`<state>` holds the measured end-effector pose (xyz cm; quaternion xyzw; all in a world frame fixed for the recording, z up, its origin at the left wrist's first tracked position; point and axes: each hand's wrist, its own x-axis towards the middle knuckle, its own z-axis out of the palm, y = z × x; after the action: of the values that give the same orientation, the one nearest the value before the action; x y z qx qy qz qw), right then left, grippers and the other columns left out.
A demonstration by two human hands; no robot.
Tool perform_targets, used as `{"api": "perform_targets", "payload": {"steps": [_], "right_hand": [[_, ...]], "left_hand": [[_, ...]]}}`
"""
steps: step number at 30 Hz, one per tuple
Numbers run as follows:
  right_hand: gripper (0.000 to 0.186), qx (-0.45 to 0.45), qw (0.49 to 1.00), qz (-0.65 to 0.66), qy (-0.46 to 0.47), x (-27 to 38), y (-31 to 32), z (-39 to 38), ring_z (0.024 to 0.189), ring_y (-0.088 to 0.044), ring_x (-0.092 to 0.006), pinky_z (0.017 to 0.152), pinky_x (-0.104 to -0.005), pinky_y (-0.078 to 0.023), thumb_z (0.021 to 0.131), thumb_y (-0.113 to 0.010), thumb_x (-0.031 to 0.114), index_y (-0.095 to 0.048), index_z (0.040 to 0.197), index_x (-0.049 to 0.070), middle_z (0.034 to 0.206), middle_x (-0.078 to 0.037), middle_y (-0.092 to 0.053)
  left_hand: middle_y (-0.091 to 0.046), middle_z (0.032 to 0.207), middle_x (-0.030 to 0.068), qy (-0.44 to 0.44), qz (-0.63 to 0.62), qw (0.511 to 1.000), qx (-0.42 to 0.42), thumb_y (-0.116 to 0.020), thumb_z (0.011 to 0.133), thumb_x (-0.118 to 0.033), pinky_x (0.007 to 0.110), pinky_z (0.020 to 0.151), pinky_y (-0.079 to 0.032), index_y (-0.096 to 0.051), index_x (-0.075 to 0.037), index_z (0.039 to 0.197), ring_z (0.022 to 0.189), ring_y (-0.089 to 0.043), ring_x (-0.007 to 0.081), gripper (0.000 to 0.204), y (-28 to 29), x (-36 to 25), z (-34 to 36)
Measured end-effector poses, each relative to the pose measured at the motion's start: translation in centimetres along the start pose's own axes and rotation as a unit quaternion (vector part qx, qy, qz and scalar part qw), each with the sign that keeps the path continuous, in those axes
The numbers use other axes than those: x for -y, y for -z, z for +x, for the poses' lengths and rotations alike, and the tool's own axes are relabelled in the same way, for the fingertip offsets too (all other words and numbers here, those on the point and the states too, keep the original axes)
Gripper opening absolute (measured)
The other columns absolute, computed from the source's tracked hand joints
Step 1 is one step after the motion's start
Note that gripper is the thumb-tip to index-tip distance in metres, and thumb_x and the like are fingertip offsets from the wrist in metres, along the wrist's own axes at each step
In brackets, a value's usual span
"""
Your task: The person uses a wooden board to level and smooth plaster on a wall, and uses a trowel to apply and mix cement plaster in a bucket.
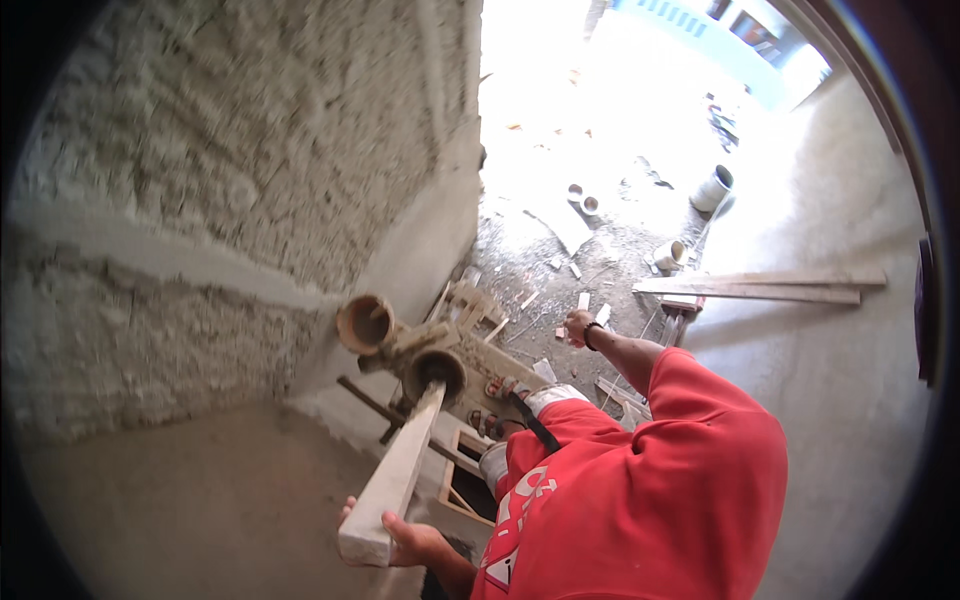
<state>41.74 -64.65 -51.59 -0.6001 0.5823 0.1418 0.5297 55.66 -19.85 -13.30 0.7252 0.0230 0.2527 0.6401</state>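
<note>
My left hand (412,540) grips the near end of a long, pale wooden plank (392,478), thumb on one side and fingertips showing on the other. The plank's surface looks coated with whitish dust or cement. It slants away from me, and its far end overlaps a dark round bucket (450,366); whether it touches the bucket I cannot tell. My right hand (578,326), with a dark band at the wrist, is held out to the right above the littered floor. Its fingers are curled in, and nothing shows in them.
An orange-brown bucket (366,324) stands by the rough, partly plastered wall (250,150). Wooden scaffold planks (500,362) lie at my feet, beside a wooden frame (466,474). Rubble, pale buckets (670,255) and long boards (760,288) lie farther right, towards a bright opening.
</note>
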Motion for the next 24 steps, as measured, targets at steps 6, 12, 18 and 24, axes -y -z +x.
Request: {"api": "perform_targets", "payload": {"steps": [6,12,18,24], "right_hand": [[0.009,-0.009,0.997,0.015,0.069,-1.7,2.1,-11.9,0.047,-0.059,-0.0221,0.037,-0.0370,-0.047,0.083,-0.054,0.013,-0.062,0.079,0.012,0.060,-0.007,-0.059],[0.038,-0.035,0.999,-0.032,-0.021,-6.5,2.0,-18.1,0.052,-0.064,-0.0215,0.042,-0.0335,-0.051,0.068,-0.040,-0.003,-0.069,0.088,0.010,0.070,-0.010,-0.063],[0.039,-0.079,0.994,0.063,-0.034,-4.7,2.5,-20.1,0.053,-0.064,-0.0206,0.043,-0.0344,-0.053,0.072,-0.037,-0.003,-0.065,0.096,0.011,0.076,-0.011,-0.063],[0.015,-0.089,0.988,0.125,0.010,-4.3,3.1,-20.6,0.049,-0.061,-0.0200,0.040,-0.0324,-0.050,0.083,-0.052,0.012,-0.066,0.090,0.009,0.070,-0.010,-0.061]], "left_hand": [[-0.047,0.119,0.0193,-0.071,0.019,0.993,0.095,-0.065,0.079,-0.030,0.046,0.097,-0.040,-0.033,0.007,0.123,0.110,-0.051,0.0317,0.065,0.3,-1.1,1.5],[-0.048,0.114,0.0190,-0.061,-0.035,0.976,0.204,-0.066,0.077,-0.035,0.045,0.091,-0.045,-0.035,0.007,0.115,0.105,-0.052,0.0306,0.064,0.2,-1.5,4.5],[-0.050,0.110,0.0161,-0.034,-0.050,0.982,0.177,-0.066,0.076,-0.024,0.042,0.090,-0.046,-0.036,0.007,0.118,0.102,-0.053,0.0284,0.060,-1.2,0.6,5.1],[-0.050,0.109,0.0153,-0.052,-0.054,0.981,0.181,-0.066,0.076,-0.021,0.042,0.090,-0.045,-0.036,0.006,0.121,0.101,-0.053,0.0275,0.060,-1.0,0.2,4.8]]}}
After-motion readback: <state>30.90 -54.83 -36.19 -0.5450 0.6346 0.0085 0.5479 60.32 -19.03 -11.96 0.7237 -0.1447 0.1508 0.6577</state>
